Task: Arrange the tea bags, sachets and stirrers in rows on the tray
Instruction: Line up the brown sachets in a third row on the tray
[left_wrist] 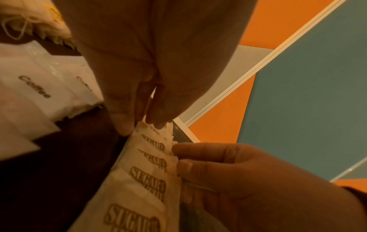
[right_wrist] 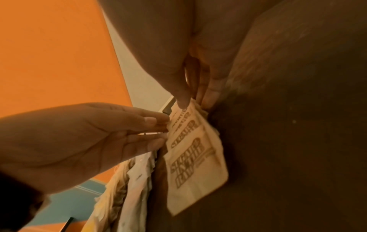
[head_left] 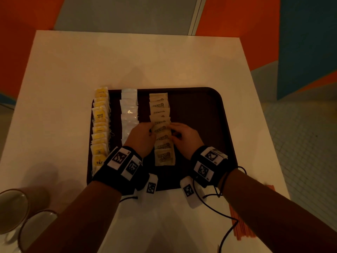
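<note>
A dark brown tray (head_left: 198,115) holds three rows running away from me: yellow tea bags (head_left: 100,125) at the left, white coffee sachets (head_left: 129,110) in the middle, and brown sugar sachets (head_left: 161,114) to their right. Both hands sit at the middle of the sugar row (left_wrist: 147,172). My left hand (head_left: 152,128) touches the row's left edge with straight fingers (right_wrist: 158,130). My right hand (head_left: 172,129) touches the right edge with thumb and index tips (left_wrist: 179,157). Neither hand lifts a sachet. A bundle of orange stirrers (head_left: 242,230) lies on the table by my right forearm.
The tray stands on a white table (head_left: 145,61). Two cups (head_left: 12,209) (head_left: 38,229) stand at the near left corner. The tray's right half shows only its bare dark surface. Orange and blue wall panels and a tiled floor surround the table.
</note>
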`<state>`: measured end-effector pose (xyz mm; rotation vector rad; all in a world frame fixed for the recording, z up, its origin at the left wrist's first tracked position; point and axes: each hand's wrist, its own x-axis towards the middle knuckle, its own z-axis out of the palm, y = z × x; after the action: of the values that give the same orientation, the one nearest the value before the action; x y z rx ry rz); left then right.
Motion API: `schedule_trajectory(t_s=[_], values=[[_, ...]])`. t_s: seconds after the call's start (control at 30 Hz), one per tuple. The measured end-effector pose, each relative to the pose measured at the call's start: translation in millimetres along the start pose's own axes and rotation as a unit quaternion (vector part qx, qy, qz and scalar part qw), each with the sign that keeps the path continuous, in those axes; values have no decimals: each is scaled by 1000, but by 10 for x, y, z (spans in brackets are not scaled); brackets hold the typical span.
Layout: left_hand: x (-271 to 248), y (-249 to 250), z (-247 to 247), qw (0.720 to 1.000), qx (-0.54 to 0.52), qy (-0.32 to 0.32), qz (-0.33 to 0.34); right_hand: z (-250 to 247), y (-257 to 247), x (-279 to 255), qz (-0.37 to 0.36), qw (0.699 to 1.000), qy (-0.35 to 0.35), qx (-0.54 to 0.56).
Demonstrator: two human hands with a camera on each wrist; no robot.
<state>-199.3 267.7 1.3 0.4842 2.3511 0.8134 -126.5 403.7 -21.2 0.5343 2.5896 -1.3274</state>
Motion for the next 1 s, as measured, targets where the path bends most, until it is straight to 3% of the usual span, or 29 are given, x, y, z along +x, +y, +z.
schedule_trajectory(t_s=[0.33,0.6,0.83,1.0], values=[[-36,-20,22,996,-80,17,-39,5,10,-53,8,999,15,33],[155,-22,34,973,-227,16,-36,-20,-44,49,62,992,0,113],[206,-15,6,966,-259,7,-23,-47,-20,118,64,992,15,103],[210,3,-32,968,-252,8,-10,-67,-80,225,71,991,-15,112]])
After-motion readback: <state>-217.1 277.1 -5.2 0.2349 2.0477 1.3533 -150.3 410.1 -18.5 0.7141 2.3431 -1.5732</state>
